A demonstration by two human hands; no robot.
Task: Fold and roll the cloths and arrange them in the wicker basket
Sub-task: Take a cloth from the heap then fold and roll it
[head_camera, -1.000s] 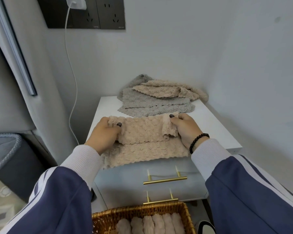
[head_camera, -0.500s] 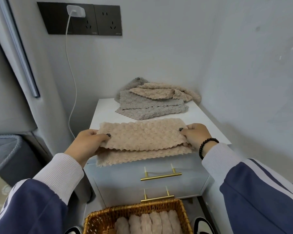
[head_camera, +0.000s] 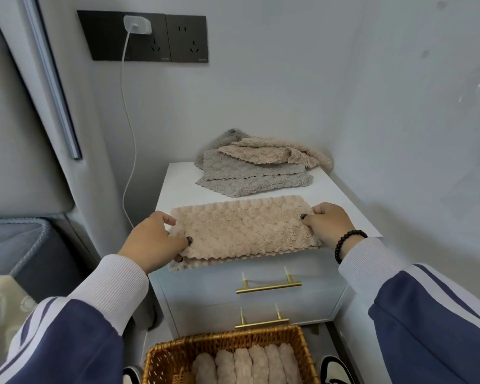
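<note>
At frame centre, a folded beige cloth (head_camera: 243, 227) lies on the white surface (head_camera: 341, 195), pinched at its ends by the left hand (head_camera: 153, 242) and right hand (head_camera: 329, 224). Unfolded cloths (head_camera: 257, 167) are piled behind; the wicker basket (head_camera: 227, 342), lower centre, holds rolled cloths (head_camera: 245, 365).

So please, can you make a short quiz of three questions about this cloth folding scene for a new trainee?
1. True or false: the wicker basket already holds rolled cloths.
2. What grips the folded beige cloth? A) left hand only B) both hands, right hand too C) neither
3. Which colour is the top cloth of the pile at the back?

Key: 1 true; 2 B; 3 beige.
</note>
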